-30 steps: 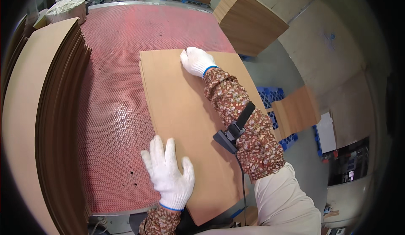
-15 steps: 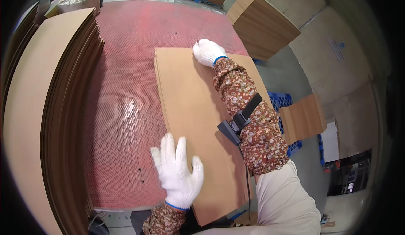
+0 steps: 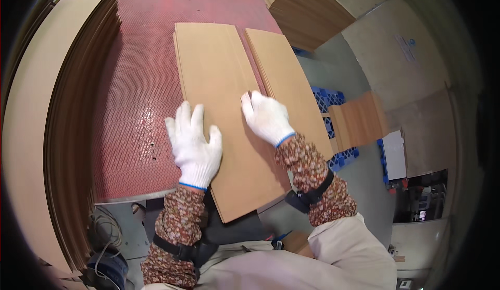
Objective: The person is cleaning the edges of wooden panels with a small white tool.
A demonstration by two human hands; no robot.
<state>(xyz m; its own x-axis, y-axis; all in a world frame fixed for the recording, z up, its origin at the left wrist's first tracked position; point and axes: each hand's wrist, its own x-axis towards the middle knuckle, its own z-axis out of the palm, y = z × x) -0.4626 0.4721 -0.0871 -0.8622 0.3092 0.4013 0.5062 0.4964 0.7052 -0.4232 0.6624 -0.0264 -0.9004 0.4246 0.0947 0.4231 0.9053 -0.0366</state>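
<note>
In gloved white, my left hand point(image 3: 194, 147) lies with fingers outstretched across the left edge of a thin pile of long tan boards point(image 3: 213, 61). My right hand point(image 3: 267, 117) is closed in a pinch near that pile's right edge. A small reddish-brown tip point(image 3: 246, 97) shows at its fingertips; its kind cannot be made out. Beside it, a second narrow pile of tan boards point(image 3: 286, 68) runs parallel, with a thin gap of red surface between the two at their far end. The near end of the left pile overhangs the table's front edge.
The table has a red, mesh-textured top point(image 3: 143, 45). A tall stack of brown boards point(image 3: 62, 97) stands along its left side. Past the right edge are another stack of boards point(image 3: 307, 11), a blue pallet point(image 3: 328, 100) and more brown sheets point(image 3: 357, 123). A coiled cable point(image 3: 107, 227) hangs lower left.
My right hand has come from the far end of the boards back toward me, still closed. A gap now shows between the two piles. My left hand has stayed flat at the left edge.
</note>
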